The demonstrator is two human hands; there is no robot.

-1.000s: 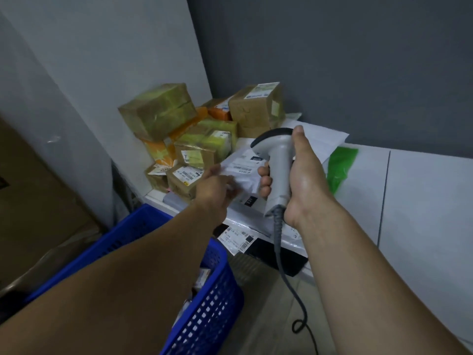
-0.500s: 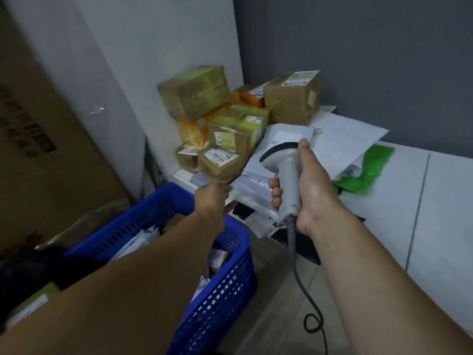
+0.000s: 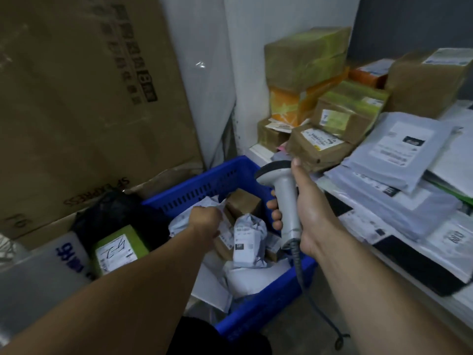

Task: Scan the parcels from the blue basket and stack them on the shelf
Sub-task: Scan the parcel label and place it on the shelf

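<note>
Head view is showing a big brown box [image 3: 84, 103] leaning on the left wall. Next to it, the blue basket [image 3: 204, 184] is sitting on the floor, full of parcels [image 3: 247, 242] – grey bags and small boxes. The left hand [image 3: 206, 220] is reaching into them, fingers curled; I cannot tell what it is gripping. The right hand [image 3: 311, 213] is holding the white scanner [image 3: 284, 198] tightly over the basket. On the right, the shelf [image 3: 258, 151] is holding stacked boxes [image 3: 307, 57] and flat mail bags [image 3: 399, 152]
</note>
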